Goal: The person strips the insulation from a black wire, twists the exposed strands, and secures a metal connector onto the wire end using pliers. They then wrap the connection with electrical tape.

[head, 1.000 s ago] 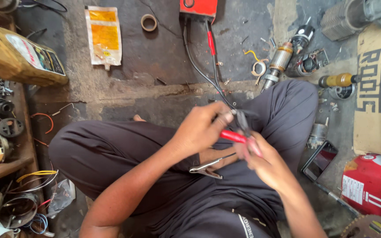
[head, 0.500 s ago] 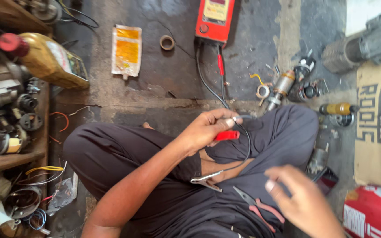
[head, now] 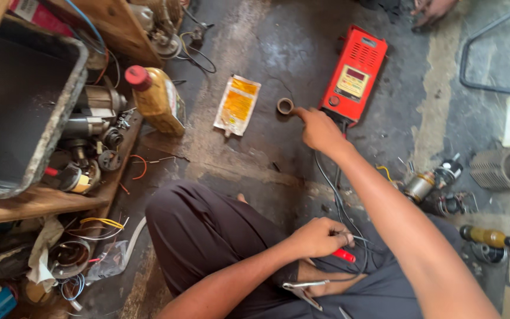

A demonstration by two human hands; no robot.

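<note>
I sit cross-legged on a dark concrete floor. My left hand [head: 319, 236] rests over my lap, closed on a red-tipped test probe [head: 343, 254] and its black leads. My right hand [head: 319, 128] is stretched far forward, its fingers pointing at a small dark ring [head: 284, 106] on the floor, just left of a red meter box [head: 354, 75]. I cannot tell whether the fingertips touch the ring. Black cables [head: 334, 195] run from the meter back to my lap. Metal pliers [head: 302, 289] lie on my leg.
A yellow sachet [head: 237, 105] lies left of the ring. A yellow oil bottle with a red cap [head: 156, 97] stands by a wooden shelf [head: 36, 201] crowded with motor parts and a grey tub [head: 25, 106]. Small motors [head: 426, 183] lie at right. Another person's hand [head: 432, 9] shows at the top.
My right hand left my lap and reached forward to the ring beside the red meter. My view tilted forward and left. The left hand stayed on the red probe.
</note>
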